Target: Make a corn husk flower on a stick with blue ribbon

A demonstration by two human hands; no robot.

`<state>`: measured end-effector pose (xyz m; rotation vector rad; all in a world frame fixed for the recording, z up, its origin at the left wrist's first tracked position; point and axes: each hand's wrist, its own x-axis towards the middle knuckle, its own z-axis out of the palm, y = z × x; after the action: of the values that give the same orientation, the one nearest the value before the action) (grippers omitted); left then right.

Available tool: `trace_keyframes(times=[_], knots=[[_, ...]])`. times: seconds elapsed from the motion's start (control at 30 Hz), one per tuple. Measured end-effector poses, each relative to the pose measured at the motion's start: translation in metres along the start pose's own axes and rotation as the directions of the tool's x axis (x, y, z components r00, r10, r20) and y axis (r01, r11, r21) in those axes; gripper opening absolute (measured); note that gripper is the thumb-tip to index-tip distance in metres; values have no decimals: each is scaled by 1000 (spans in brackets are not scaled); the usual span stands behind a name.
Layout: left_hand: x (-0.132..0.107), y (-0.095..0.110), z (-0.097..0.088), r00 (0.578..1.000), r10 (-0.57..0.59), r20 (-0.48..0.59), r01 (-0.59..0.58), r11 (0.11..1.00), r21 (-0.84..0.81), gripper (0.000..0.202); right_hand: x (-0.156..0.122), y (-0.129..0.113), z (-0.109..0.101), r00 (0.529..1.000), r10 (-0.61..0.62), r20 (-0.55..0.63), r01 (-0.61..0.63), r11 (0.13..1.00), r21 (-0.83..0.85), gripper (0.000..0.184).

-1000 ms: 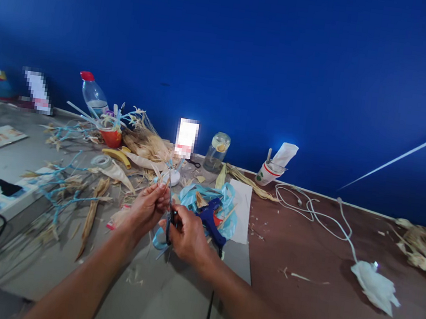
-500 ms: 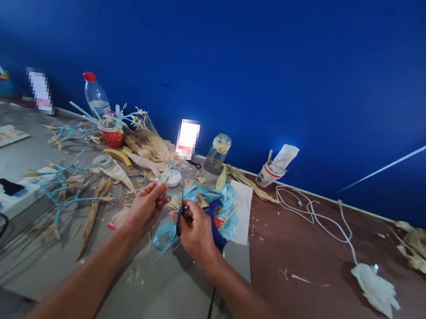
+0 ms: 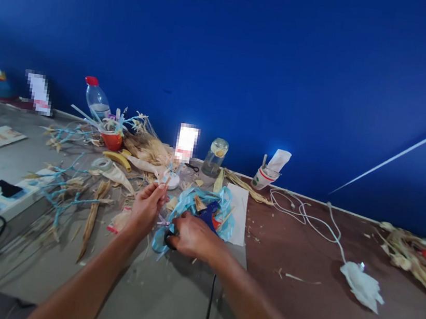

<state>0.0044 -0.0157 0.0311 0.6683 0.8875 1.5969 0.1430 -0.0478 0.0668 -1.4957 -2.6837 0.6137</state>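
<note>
My left hand is closed in a pinch on a small strip of dried husk, its tip standing up above the fingers. Close by on the right, my right hand grips scissors with black handles. Their blades point left toward my left wrist, low over the table, and the fingers partly hide them. Light blue ribbon lies in a loose heap just beyond my right hand. On that heap rests a blue glue gun, partly covered by the hand.
Blue-wrapped branches and a power strip lie left. Behind stand a red cup, a plastic bottle, a glass jar and a white cup. A white cable and crumpled tissue are right.
My right hand has lowered and turned the scissors, so the blades that pointed up now point left. My left hand stays nearly in place with the husk strip.
</note>
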Motion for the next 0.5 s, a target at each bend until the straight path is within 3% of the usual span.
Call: trace_keyframes(times=[0.13,0.27,0.33,0.43,0.5], knots=[[-2,2,2,1000,11,9,-11,1000,7,20,2,-4,-8,1000,-14,-23,14,1000,-6,19],[-4,1,3,999,25,38,-26,999,35,21,4,-1,-11,986,-125,107,120,991,50,15],[-4,0,2,998,33,48,-36,998,60,21,7,2,-12,984,-143,110,135,987,83,17],[-4,-2,1,998,30,56,-36,992,122,20,15,6,-11,987,22,-157,17,969,245,22],[-4,-5,0,997,32,68,-43,986,159,20,22,8,-9,921,143,-363,40,891,453,22]])
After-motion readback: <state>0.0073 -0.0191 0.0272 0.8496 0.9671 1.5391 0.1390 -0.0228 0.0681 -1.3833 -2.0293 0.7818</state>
